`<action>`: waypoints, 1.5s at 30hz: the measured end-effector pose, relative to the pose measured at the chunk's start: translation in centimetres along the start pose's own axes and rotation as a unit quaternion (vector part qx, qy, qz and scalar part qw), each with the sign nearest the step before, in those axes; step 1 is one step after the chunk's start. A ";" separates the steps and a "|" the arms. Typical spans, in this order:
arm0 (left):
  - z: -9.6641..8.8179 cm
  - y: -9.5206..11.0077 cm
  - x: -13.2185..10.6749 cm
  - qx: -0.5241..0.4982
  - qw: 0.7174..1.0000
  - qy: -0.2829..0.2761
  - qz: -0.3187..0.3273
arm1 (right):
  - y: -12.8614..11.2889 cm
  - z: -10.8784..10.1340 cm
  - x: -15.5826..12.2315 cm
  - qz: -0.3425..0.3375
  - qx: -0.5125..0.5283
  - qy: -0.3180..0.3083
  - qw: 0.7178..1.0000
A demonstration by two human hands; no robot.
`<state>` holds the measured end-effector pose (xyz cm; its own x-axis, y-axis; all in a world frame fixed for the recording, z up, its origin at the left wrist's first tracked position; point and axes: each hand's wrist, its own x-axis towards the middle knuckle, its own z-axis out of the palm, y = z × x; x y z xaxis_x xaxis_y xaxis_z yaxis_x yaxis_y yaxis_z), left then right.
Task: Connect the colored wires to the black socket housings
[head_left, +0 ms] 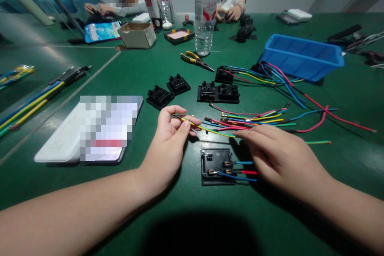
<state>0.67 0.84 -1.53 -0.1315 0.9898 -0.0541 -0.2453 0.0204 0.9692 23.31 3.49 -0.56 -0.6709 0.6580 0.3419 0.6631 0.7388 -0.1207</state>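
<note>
My left hand point(172, 134) pinches one end of a yellow-green wire point(210, 129) between thumb and fingers. My right hand point(270, 154) lies over the other part of that wire, fingers curled on it, just right of a black socket module point(216, 166). The module lies face down on the green table with blue and red wires point(241, 172) plugged into its terminals. Behind my hands lies a loose bundle of coloured wires point(255, 119).
Several more black socket modules point(218, 92) lie further back, some wired. A blue plastic bin point(303, 56), yellow-handled pliers point(196, 61), a water bottle point(205, 12) and a cardboard box point(138, 34) stand beyond. A white device with a phone point(90, 132) lies left. Two people sit at the far edge.
</note>
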 end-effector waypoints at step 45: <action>0.2 0.3 -0.2 -0.009 1.000 -0.013 -0.007 | 0.0 -0.4 0.0 0.033 0.038 0.022 0.998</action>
<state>0.80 0.70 -1.14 -0.1018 0.9929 -0.0616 -0.2637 0.0328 0.9640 23.45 3.48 -0.14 -0.6102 0.6997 0.3715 0.6769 0.7041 -0.2144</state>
